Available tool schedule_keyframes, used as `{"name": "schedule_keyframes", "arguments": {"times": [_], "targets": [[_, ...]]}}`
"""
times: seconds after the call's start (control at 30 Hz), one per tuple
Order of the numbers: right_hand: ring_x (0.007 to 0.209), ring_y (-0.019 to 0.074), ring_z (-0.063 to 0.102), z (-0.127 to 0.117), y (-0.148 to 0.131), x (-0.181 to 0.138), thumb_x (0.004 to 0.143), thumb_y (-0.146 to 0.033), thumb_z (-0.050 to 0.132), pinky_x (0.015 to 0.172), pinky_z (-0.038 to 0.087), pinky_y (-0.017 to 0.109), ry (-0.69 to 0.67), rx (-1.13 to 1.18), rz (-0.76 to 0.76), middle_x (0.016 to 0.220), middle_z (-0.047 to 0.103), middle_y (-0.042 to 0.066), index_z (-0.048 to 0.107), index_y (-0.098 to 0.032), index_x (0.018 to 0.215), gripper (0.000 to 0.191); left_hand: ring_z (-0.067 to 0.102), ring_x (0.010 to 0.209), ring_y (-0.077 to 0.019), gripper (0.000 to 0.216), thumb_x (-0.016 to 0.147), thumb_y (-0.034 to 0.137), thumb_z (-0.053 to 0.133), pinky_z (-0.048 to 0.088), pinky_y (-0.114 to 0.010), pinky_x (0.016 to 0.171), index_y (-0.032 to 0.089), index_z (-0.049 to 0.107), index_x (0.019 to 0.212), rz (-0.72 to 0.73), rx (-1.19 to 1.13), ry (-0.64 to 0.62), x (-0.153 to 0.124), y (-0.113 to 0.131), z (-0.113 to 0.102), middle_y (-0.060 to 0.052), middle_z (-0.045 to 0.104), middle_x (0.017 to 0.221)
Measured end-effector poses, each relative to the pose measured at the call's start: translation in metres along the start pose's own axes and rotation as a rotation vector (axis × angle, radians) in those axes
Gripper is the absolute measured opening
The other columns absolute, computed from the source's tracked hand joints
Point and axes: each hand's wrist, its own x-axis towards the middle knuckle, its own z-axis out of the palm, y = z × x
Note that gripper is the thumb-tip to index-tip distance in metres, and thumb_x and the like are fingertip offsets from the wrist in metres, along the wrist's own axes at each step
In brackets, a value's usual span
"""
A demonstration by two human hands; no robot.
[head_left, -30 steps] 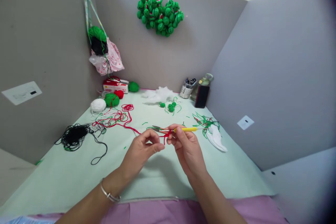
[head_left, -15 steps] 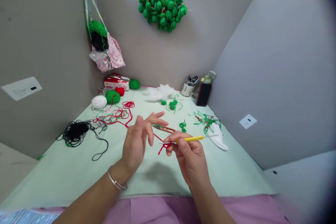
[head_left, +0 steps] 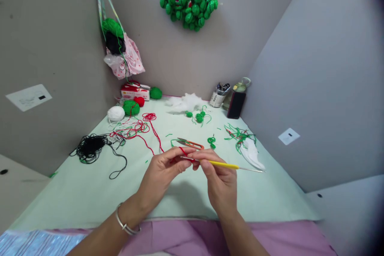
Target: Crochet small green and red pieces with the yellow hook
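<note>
My right hand grips a crochet hook by its yellow handle, one thin metal end pointing left and the other out to the right. Pinched in my left hand is red yarn, which meets the hook's left tip between my two hands. The small worked piece there is mostly hidden by my fingers. Red strands run from my left hand back to a loose red coil. Just beyond my fingertips lie orange-handled thread snips, and a small green crocheted piece rests to their right.
Black yarn lies tangled at left, near white and green balls. White stuffing, a pen cup and a phone stand at the back. Green scraps lie right. Green crocheted pieces hang on the panel.
My left hand, spread and raised before, has come down to meet my right hand and closed on the red yarn. The hook has tilted, its right end now lower.
</note>
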Motion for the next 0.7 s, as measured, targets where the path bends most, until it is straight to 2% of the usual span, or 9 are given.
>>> {"name": "schedule_keyframes", "arguments": {"times": [0.1,0.2,0.33,0.43,0.57,0.7], "targets": [[0.076,0.0184,0.067,0.001,0.0,0.0,0.1,-0.032,0.068,0.065,0.057,0.032,0.012,-0.003,0.025,0.092,0.08,0.006,0.085,-0.03,0.101,0.018,0.064,0.076,-0.0146,0.019,0.083,0.024,0.084,0.049,-0.025,0.071,0.026,0.086,0.102,-0.038,0.028,0.036,0.0,0.0,-0.002,-0.001,0.076,0.084],[0.083,0.0203,0.067,0.001,0.003,-0.001,0.1,-0.032,0.068,0.067,0.056,0.033,0.025,0.02,0.026,0.095,0.079,0.007,0.085,-0.03,0.1,0.017,0.06,0.068,-0.0128,0.04,0.077,0.026,0.09,0.041,-0.023,0.06,0.025,0.082,0.117,-0.1,0.031,0.084,-0.001,0.0,-0.003,0.002,0.069,0.073],[0.084,0.0198,0.066,0.0,0.005,-0.004,0.101,-0.029,0.066,0.068,0.054,0.033,0.001,0.008,0.005,0.094,0.076,0.006,0.084,-0.031,0.102,0.018,0.061,0.069,-0.0126,0.076,0.074,0.024,0.093,0.043,-0.024,0.066,0.023,0.064,0.144,-0.128,-0.051,0.095,-0.002,0.0,-0.002,0.005,0.065,0.072],[0.09,0.0201,0.068,-0.002,0.006,-0.009,0.101,-0.024,0.065,0.073,0.054,0.034,-0.052,-0.04,-0.016,0.099,0.075,0.006,0.082,-0.033,0.109,0.021,0.057,0.067,-0.0108,0.09,0.074,0.024,0.093,0.041,-0.023,0.065,0.02,0.052,0.154,-0.135,-0.083,0.089,-0.002,0.0,-0.001,0.006,0.063,0.071],[0.096,0.0207,0.069,-0.003,0.008,-0.011,0.101,-0.018,0.064,0.076,0.055,0.034,-0.049,-0.11,-0.062,0.105,0.077,0.006,0.081,-0.035,0.114,0.028,0.049,0.063,-0.0086,0.093,0.074,0.026,0.094,0.036,-0.022,0.061,0.019,0.05,0.155,-0.153,-0.089,0.097,-0.001,0.0,-0.002,0.007,0.062,0.072],[0.083,0.0204,0.068,-0.003,0.009,-0.009,0.101,-0.024,0.065,0.071,0.055,0.035,0.021,-0.09,-0.045,0.097,0.079,0.006,0.083,-0.033,0.108,0.022,0.041,0.057,-0.0064,0.082,0.075,0.033,0.094,0.028,-0.023,0.054,0.02,0.059,0.147,-0.169,-0.044,0.096,-0.003,-0.002,-0.004,0.005,0.063,0.078]]}}
